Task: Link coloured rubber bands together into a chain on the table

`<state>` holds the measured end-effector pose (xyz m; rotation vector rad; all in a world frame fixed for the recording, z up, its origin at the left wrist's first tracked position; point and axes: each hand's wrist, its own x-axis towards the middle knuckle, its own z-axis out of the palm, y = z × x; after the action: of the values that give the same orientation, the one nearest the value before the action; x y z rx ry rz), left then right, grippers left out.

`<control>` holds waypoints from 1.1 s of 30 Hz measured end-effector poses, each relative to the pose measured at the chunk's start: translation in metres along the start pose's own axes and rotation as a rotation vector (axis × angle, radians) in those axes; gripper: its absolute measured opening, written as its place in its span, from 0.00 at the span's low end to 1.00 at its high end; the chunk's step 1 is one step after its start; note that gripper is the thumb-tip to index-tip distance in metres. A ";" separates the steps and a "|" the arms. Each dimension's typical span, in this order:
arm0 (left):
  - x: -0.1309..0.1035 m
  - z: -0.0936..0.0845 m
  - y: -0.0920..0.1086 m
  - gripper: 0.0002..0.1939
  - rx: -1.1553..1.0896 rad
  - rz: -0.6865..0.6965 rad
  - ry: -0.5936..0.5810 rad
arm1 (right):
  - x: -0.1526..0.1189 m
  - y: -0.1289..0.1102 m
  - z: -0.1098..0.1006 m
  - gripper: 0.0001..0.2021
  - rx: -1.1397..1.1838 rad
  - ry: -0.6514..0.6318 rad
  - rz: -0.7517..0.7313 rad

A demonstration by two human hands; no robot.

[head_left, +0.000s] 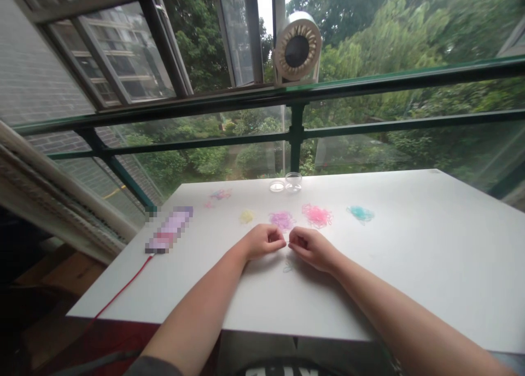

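Lying just beyond the left hand (pixel 262 241) and right hand (pixel 314 247): a purple pile (pixel 281 220)

Small loop-like pieces make up the pile, on a white table (pixel 426 266). Both hands face each other, fingers curled, thumbs and fingertips drawn close; whether either pinches anything is too small to tell. A faint pale piece (pixel 287 267) lies just on their near side. Right of the purple pile sits a pink pile (pixel 317 215), then a teal pile (pixel 361 214); a yellow pile (pixel 246 217) is to its left. Farther back stands a clear container (pixel 293 184). A red cable (pixel 123 287) runs off the left side.
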<state>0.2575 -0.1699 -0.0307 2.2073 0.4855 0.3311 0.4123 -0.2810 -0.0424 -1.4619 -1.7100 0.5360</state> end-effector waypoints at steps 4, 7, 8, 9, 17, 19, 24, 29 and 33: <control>-0.001 0.000 0.001 0.12 -0.003 -0.011 0.006 | 0.000 0.003 0.001 0.04 -0.033 0.030 -0.003; -0.001 -0.001 0.002 0.12 -0.009 -0.004 0.000 | -0.001 0.004 0.001 0.02 -0.021 0.038 0.008; -0.001 -0.001 0.002 0.12 -0.011 -0.002 -0.001 | -0.001 0.003 0.001 0.02 -0.016 0.031 0.013; -0.001 -0.001 0.002 0.12 -0.014 0.000 -0.003 | -0.001 0.003 0.001 0.02 -0.017 0.021 0.013; 0.000 0.000 -0.001 0.13 -0.026 -0.001 -0.015 | 0.001 0.000 0.000 0.03 -0.084 0.015 0.004; 0.000 0.000 -0.001 0.12 -0.034 -0.005 -0.020 | 0.000 0.000 0.000 0.03 -0.096 0.014 0.010; 0.000 0.000 -0.001 0.12 -0.041 -0.003 -0.019 | -0.001 0.000 -0.003 0.04 -0.099 0.004 -0.006; 0.001 0.002 -0.002 0.11 -0.084 0.019 -0.030 | -0.003 0.003 -0.006 0.04 -0.106 -0.004 0.005; 0.002 0.003 -0.003 0.09 -0.058 0.018 -0.013 | -0.004 0.004 -0.006 0.04 -0.122 -0.023 0.009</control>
<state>0.2596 -0.1693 -0.0351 2.1574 0.4436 0.3364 0.4200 -0.2846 -0.0428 -1.5555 -1.7813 0.4617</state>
